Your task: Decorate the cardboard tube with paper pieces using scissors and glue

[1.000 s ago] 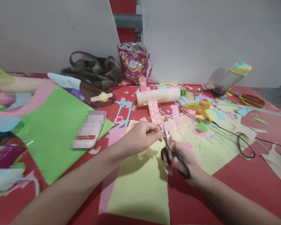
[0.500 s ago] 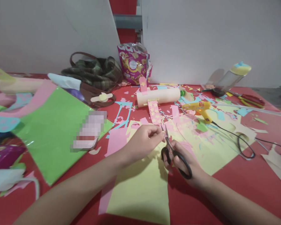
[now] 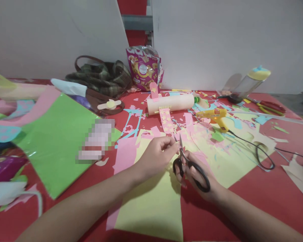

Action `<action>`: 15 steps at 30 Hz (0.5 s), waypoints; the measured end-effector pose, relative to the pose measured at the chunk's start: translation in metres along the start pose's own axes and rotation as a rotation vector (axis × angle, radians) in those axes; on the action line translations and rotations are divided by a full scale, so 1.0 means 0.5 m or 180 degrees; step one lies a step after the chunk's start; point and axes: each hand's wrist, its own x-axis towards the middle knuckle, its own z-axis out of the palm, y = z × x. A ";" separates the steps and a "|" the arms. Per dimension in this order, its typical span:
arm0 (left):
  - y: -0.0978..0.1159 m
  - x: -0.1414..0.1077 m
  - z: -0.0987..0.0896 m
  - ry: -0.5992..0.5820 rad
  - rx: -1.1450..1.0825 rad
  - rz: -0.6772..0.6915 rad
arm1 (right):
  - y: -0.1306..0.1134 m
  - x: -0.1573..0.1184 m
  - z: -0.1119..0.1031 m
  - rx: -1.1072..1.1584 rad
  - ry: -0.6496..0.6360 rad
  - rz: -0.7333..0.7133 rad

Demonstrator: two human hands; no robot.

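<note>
Black-handled scissors (image 3: 181, 153) are in my right hand (image 3: 195, 173), with fingers through the loops and the blades slightly apart, pointing away from me. Just left of the blades, my left hand (image 3: 160, 151) is closed in a pinch; whatever lies between its fingertips is too small to make out. Both hands are above a yellow paper sheet (image 3: 151, 211). Beyond them lies a cream tube (image 3: 178, 103) with pink star-patterned strips on it.
A yellow glue gun (image 3: 214, 116) with a black cable rests at the right, amid paper scraps. At the left are a green sheet (image 3: 55, 144) and a blurred-out flat object (image 3: 97, 139). A purple snack bag (image 3: 144, 69) and a clear bottle (image 3: 251, 82) stand behind.
The scissors' blades have opened a little wider. My left hand has shifted slightly toward me.
</note>
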 end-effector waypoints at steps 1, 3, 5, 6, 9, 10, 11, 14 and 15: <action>-0.001 0.000 0.000 -0.0025 -0.0018 -0.0005 | -0.001 -0.001 0.000 0.0015 -0.0006 -0.0008; -0.001 -0.001 0.000 -0.0043 -0.0039 -0.0010 | -0.001 -0.001 0.000 0.0011 -0.0013 0.0002; -0.002 -0.002 -0.001 -0.0020 -0.0029 -0.0027 | 0.000 -0.001 0.000 -0.0022 0.0000 0.0029; -0.002 -0.002 -0.001 -0.0001 -0.0026 -0.0044 | 0.001 -0.001 0.000 -0.0041 0.0012 0.0033; -0.002 -0.004 0.002 0.0049 -0.0092 -0.0114 | 0.004 -0.001 -0.001 -0.0127 0.0057 0.0033; -0.001 -0.004 0.003 0.0058 -0.0137 -0.0134 | 0.005 -0.001 -0.002 -0.0152 0.0077 0.0031; -0.001 -0.005 0.005 0.0072 -0.0179 -0.0152 | 0.006 -0.001 -0.002 -0.0171 0.0090 0.0038; -0.002 -0.006 0.011 0.0146 -0.0267 -0.0181 | 0.007 -0.001 -0.003 -0.0198 0.0133 0.0098; -0.002 -0.006 0.013 0.0176 -0.0290 -0.0180 | 0.007 -0.001 -0.002 -0.0211 0.0137 0.0118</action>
